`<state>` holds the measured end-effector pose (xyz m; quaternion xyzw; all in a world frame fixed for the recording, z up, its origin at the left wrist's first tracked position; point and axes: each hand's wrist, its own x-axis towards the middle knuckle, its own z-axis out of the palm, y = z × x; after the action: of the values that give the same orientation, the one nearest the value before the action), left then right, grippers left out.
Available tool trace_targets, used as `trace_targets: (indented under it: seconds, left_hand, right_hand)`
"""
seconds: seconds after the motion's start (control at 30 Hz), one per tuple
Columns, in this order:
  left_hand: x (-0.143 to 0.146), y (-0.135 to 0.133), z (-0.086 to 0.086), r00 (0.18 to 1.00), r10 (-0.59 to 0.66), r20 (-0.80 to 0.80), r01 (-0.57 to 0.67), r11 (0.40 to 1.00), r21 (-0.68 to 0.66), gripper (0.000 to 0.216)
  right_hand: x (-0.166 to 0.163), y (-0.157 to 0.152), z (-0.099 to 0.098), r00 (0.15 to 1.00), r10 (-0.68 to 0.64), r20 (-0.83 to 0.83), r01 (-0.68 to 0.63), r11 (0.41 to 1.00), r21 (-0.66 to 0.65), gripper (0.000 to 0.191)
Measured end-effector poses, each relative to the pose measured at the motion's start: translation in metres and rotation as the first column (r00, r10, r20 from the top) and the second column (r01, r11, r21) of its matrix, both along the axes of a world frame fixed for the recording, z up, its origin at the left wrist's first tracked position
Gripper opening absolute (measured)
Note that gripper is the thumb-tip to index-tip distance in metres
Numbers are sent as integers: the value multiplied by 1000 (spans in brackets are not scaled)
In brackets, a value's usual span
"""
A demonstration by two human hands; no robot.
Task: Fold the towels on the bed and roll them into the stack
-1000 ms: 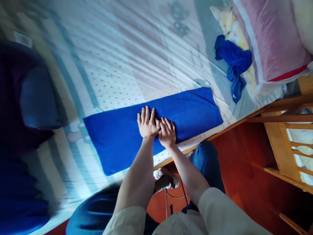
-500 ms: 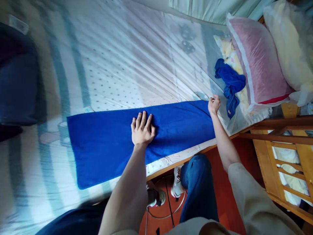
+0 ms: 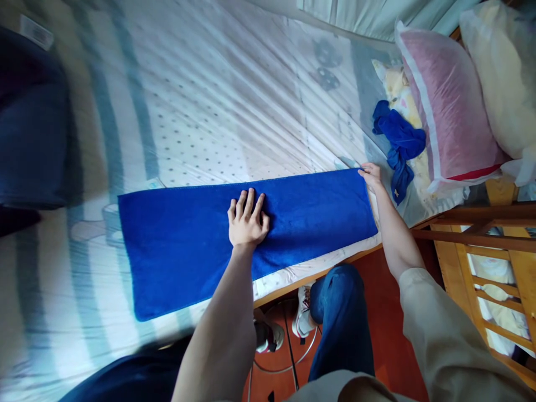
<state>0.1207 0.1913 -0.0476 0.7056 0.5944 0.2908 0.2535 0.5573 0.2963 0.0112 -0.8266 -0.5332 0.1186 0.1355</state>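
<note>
Illumination: bright, diffuse daylight across the bed sheet (image 3: 234,100), which appears slightly washed out at upper centre. Shadows are soft; the floor (image 3: 377,290) below the bed edge is dimmer. Left frame edge shows smearing and blur. Wide-angle distortion bends straight lines near the borders. Centre remains acceptably sharp.

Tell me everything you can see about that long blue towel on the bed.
The blue towel is a deep royal blue, soft and plush-looking like microfibre or terry. It looks folded into a long narrow strip and lies flat along the near edge of the bed. The left hand presses flat on its middle, fingers spread. The right hand touches its far right corner.
</note>
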Motion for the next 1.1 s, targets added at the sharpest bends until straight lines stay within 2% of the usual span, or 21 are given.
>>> trace_targets:
  seconds: [0.07,0.1,0.13,0.2,0.27,0.33,0.4,0.43,0.47,0.57,0.67,0.8,0.9,0.97,1.03,1.1]
  left_hand:
    - [0,0,0,1000,-5,-4,5,1000,-1,64]
    - [-1,0,0,1000,-8,-4,8,1000,-2,64]
    - [-1,0,0,1000,-11,-2,11,1000,-4,63]
    - [-1,0,0,1000,-13,8,13,1000,-7,64]
    - [-1,0,0,1000,-10,16,11,1000,-2,63]
    - [-1,-1,-1,1000,-7,4,7,1000,11,63]
    - [-2,-1,-2,1000,-9,-26,10,1000,19,62]
    - [-2,-1,-2,999,-13,-44,14,1000,20,62]
    - [-2,-1,-3,998,-18,-63,19,1000,19,62]
    - [-3,-1,-4,994,-26,-104,27,1000,14,62]
    - [-3,-1,-5,993,-29,-112,32,999,20,62]
    - [-4,0,-6,994,-30,-109,34,999,33,62]
    - [-3,0,-7,993,-31,-113,35,999,35,63]
    - [-3,0,-6,993,-32,-117,36,999,33,63]
    - [-2,0,-6,992,-33,-121,37,999,30,63]
    - [-2,0,-5,992,-34,-125,38,999,31,63]
  right_hand:
    - [-9,2,6,995,-92,26,94,991,-93,30]
    - [-17,1,8,989,-125,85,132,987,-92,32]
    - [-30,-3,9,979,-131,159,140,989,-48,36]
    - [-67,-20,6,956,-64,285,48,997,64,43]
    - [-113,-46,-2,942,189,278,-212,976,52,47]
    - [-152,-75,-14,855,484,186,-488,872,-22,50]
    - [-171,-96,-23,768,633,96,-629,774,-71,55]
    - [-170,-101,-26,757,650,71,-643,760,-92,58]
    - [-161,-103,-28,770,635,61,-627,771,-113,61]
    - [-110,-91,-30,872,481,96,-462,871,-164,67]
    - [-55,-71,-32,931,335,144,-308,934,-179,69]
    - [-23,-56,-34,946,273,176,-242,954,-179,70]
    - [-29,-57,-30,938,280,207,-247,954,-171,70]
    - [-48,-63,-23,929,286,233,-257,955,-148,70]
    - [-84,-72,-16,915,329,232,-310,944,-116,71]
    - [-134,-84,-11,881,443,169,-433,897,-94,70]
